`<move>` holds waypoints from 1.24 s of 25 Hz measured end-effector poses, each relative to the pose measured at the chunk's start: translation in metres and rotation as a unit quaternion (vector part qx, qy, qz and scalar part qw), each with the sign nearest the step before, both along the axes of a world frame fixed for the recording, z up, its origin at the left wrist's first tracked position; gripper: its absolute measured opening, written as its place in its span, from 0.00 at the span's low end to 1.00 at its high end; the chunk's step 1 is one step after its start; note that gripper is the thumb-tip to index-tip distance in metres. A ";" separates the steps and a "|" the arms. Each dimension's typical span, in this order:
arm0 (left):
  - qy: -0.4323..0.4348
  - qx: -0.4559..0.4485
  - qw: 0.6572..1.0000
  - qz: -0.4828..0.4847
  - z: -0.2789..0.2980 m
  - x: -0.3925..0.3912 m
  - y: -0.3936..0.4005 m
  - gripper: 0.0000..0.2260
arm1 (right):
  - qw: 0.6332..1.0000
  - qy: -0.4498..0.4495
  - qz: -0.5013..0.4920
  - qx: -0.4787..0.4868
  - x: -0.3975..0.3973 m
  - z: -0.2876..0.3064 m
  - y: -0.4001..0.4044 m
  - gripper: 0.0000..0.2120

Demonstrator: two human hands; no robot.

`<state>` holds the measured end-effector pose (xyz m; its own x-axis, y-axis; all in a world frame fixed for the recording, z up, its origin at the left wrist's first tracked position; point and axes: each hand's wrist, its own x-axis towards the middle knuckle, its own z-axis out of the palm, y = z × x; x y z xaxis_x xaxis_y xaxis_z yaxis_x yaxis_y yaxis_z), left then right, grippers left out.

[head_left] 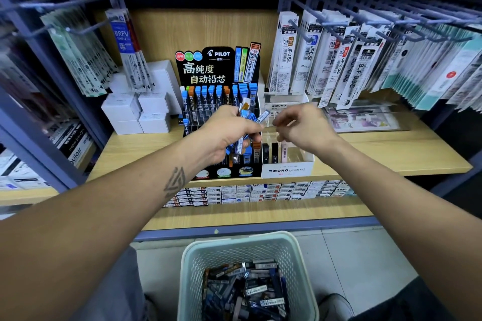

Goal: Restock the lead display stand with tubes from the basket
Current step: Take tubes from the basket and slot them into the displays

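A black lead display stand (208, 70) stands on the wooden shelf, its back rows filled with blue- and orange-capped tubes. My left hand (227, 133) grips a bunch of lead tubes (247, 117) in front of the stand. My right hand (305, 125) hovers just right of the bunch, fingers curled toward one slanting tube (263, 116); whether they touch it is unclear. On the floor below sits a pale green basket (193, 255) holding several loose tubes (247, 289).
A white MONO box (287, 169) adjoins the stand on the right. White cartons (138, 112) are stacked to its left. Hanging refill packs (339, 60) fill pegs on both sides. Rows of small boxes (260, 190) line the lower shelf.
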<state>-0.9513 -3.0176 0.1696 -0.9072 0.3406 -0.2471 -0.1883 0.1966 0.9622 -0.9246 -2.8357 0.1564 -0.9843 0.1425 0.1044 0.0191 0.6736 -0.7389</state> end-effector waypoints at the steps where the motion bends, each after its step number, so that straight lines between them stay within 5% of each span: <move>1: -0.003 0.002 1.000 -0.011 -0.001 0.000 0.000 0.06 | 0.987 -0.030 -0.003 -0.159 0.001 0.006 -0.002 0.08; 3: -0.007 0.004 0.999 -0.032 -0.002 0.001 -0.001 0.04 | 0.940 -0.067 0.020 -0.334 0.003 0.011 -0.006 0.09; 13: -0.056 0.029 0.998 -0.010 -0.005 -0.007 -0.011 0.14 | 0.910 -0.021 0.022 -0.415 0.004 0.017 0.005 0.10; 20: -0.086 0.107 0.991 -0.010 0.006 -0.005 -0.022 0.07 | 0.854 -0.020 0.050 -0.518 -0.001 0.022 -0.015 0.14; 25: -0.080 0.096 0.992 0.035 0.014 -0.014 -0.040 0.09 | 0.916 -0.033 0.080 -0.391 -0.010 0.024 -0.052 0.04; 31: -0.107 0.143 0.980 0.087 0.026 -0.026 -0.076 0.05 | 0.971 0.014 0.149 -0.186 -0.016 0.019 -0.072 0.06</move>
<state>-0.9777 -3.0937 0.1952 -0.8952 0.2684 -0.3559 -0.3993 -0.1282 0.9078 -0.9411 -2.9076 0.1757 -0.9849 -0.1155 0.1286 -0.1603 0.3322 -0.9295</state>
